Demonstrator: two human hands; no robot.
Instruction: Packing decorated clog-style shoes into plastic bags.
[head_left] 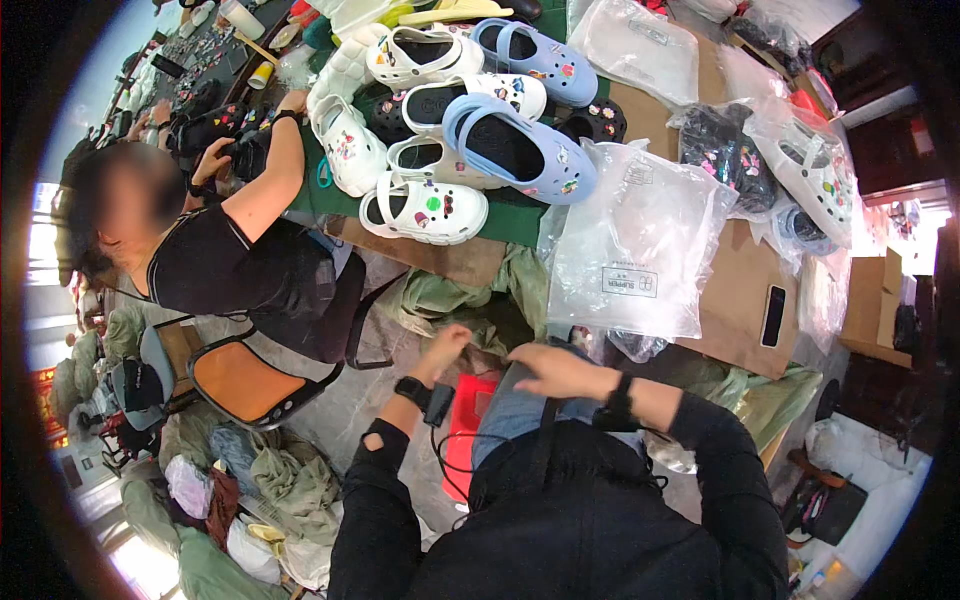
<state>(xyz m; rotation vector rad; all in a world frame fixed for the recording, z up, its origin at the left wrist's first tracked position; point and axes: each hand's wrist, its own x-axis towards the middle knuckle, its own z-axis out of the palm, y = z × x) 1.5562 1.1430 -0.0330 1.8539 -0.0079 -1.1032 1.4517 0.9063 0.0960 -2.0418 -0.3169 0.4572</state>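
Note:
My left hand reaches down below the table edge toward a heap of green fabric, fingers bent; whether it holds anything is hidden. My right hand rests over my knee in blue jeans, fingers curled and apart, nothing visible in it. Both wrists wear black bands. A red stool stands under my legs. On the table above lie several white clogs and blue clogs with small charms, and clear plastic bags.
A seated person in black at my left handles a black shoe on an orange chair. A phone lies on the brown cardboard. Bagged clogs sit at right. Fabric piles cover the floor.

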